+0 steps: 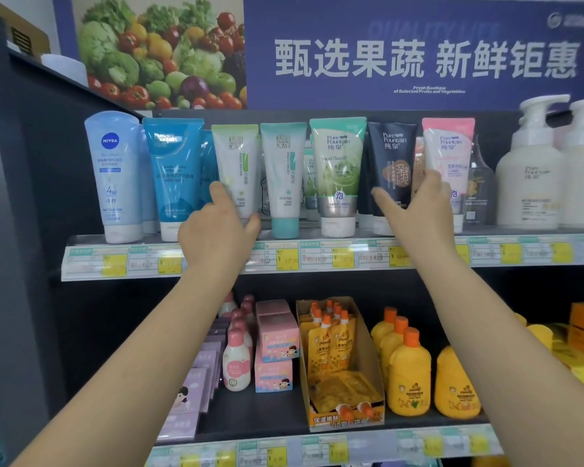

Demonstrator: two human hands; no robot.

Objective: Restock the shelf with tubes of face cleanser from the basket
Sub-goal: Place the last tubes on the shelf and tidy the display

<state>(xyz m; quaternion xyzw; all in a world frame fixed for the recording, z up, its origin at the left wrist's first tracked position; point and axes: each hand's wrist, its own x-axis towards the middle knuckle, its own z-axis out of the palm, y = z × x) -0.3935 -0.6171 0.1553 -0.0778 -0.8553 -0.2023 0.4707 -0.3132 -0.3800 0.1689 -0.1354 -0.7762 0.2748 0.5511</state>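
Observation:
Several face cleanser tubes stand cap-down in a row on the upper shelf [317, 242]. My left hand [216, 230] grips the lower part of a white-and-green tube [236, 156], thumb on one side and fingers on the other. My right hand [415, 207] holds the dark navy tube [393, 156] between thumb and fingers, next to a pink tube [449, 146]. Between them stand a teal-capped tube [284, 170] and a green Pure Fountain tube [338, 163]. At the left are a blue tube [172, 170] and a pale Nivea tube [117, 170]. No basket is in view.
White pump bottles [533, 170] stand at the right end of the upper shelf. The lower shelf holds pink bottles [236, 358], pink boxes [277, 335], an open carton of orange pouches [334, 358] and yellow bottles [408, 369]. A dark side panel [24, 197] closes the left.

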